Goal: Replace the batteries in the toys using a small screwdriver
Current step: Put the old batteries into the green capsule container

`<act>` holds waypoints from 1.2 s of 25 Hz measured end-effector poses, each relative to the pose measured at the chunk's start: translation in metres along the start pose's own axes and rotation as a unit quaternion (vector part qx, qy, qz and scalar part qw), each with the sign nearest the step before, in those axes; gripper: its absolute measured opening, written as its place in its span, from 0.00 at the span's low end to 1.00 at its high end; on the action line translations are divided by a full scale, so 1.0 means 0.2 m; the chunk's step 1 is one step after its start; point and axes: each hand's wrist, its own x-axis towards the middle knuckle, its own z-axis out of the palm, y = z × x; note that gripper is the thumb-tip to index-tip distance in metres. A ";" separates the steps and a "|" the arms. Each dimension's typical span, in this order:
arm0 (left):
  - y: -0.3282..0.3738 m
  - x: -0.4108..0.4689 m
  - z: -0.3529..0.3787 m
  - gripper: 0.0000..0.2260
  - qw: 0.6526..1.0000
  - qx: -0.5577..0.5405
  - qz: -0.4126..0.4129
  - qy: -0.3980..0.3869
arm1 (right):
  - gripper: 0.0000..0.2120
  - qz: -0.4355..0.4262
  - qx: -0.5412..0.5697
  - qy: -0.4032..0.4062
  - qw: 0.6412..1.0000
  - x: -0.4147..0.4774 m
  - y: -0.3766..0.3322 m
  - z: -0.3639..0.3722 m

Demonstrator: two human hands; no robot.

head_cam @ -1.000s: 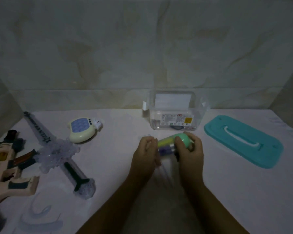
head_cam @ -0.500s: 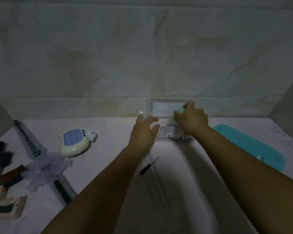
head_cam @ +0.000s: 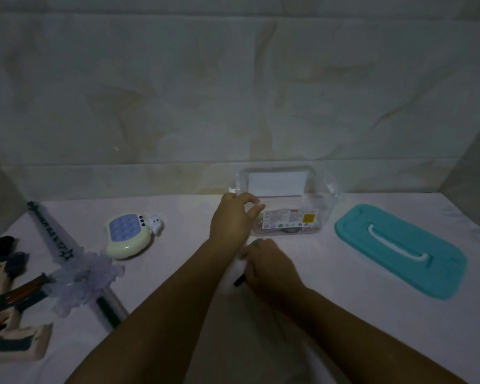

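My right hand (head_cam: 269,266) lies curled over a small black screwdriver (head_cam: 240,280) on the white table, and only the tool's handle end shows past the fingers. My left hand (head_cam: 233,220) hovers at the left front corner of a clear plastic box (head_cam: 313,189), its fingers loosely bent and holding nothing. A cream push-bubble game toy (head_cam: 128,235) with a blue pad sits to the left. A translucent toy sword (head_cam: 75,270) lies diagonally beyond it. A toy gun (head_cam: 9,309) rests at the left edge.
A teal box lid (head_cam: 399,250) with a white handle lies flat at the right. A tiled wall stands just behind the box. The scene is dim.
My right hand left the box, without the green toy it held, and came down onto the screwdriver. My left hand stays by the box's left corner.
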 end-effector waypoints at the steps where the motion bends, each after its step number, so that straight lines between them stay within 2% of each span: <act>1: -0.01 0.00 -0.01 0.13 1.000 -0.011 0.002 -0.008 | 0.17 -0.010 -0.047 -0.059 0.997 0.01 0.01 0.05; 2: -0.01 0.00 -0.03 0.16 1.000 -0.020 0.000 -0.013 | 0.20 -0.026 -0.081 -0.084 0.993 0.02 0.02 0.06; 5: -0.03 -0.04 -0.04 0.21 0.998 -0.047 -0.029 0.011 | 0.18 -0.063 -0.124 -0.078 0.987 0.05 0.02 0.05; 10: -0.03 -0.06 -0.03 0.18 0.995 -0.064 -0.033 0.062 | 0.16 -0.100 -0.184 -0.116 0.971 -0.05 0.05 0.02; 12: -0.01 -0.05 -0.04 0.18 0.995 -0.074 -0.039 0.058 | 0.14 -0.107 -0.192 -0.097 0.971 -0.08 0.04 -0.01; 13: 0.00 -0.04 -0.04 0.18 0.995 -0.081 -0.039 0.051 | 0.13 -0.114 -0.157 -0.052 0.980 -0.09 0.04 -0.05; 15: 0.01 -0.02 -0.05 0.17 0.994 -0.090 -0.033 0.043 | 0.12 -0.099 -0.065 0.124 0.985 -0.05 0.06 -0.18; 17: -0.01 0.00 -0.05 0.15 0.993 -0.098 -0.035 0.050 | 0.11 -0.058 -0.041 0.307 0.949 0.07 0.13 -0.34; 18: -0.02 0.00 -0.04 0.14 0.993 -0.096 -0.039 0.053 | 0.11 -0.030 -0.056 0.336 0.940 0.14 0.18 -0.41; 19: -0.03 0.01 -0.04 0.14 0.994 -0.091 -0.042 0.053 | 0.11 -0.002 -0.077 0.315 0.946 0.21 0.22 -0.47; 21: -0.03 0.02 -0.04 0.15 0.994 -0.090 -0.045 0.034 | 0.13 0.035 -0.152 0.195 0.968 0.32 0.28 -0.50; 23: -0.01 0.01 -0.03 0.16 0.996 -0.078 -0.038 0.003 | 0.15 0.042 -0.194 0.133 0.971 0.36 0.33 -0.48; 26: 0.06 -0.02 -0.02 0.17 0.998 -0.023 0.006 0.064 | 0.15 0.066 -0.112 0.202 0.971 0.35 0.36 -0.45; 28: 0.16 -0.06 0.01 0.16 0.992 -0.013 0.070 0.105 | 0.15 0.082 -0.034 0.271 0.959 0.30 0.37 -0.43; 30: 0.27 -0.12 0.09 0.13 0.987 -0.018 0.139 0.075 | 0.14 0.110 0.027 0.353 0.929 0.19 0.39 -0.41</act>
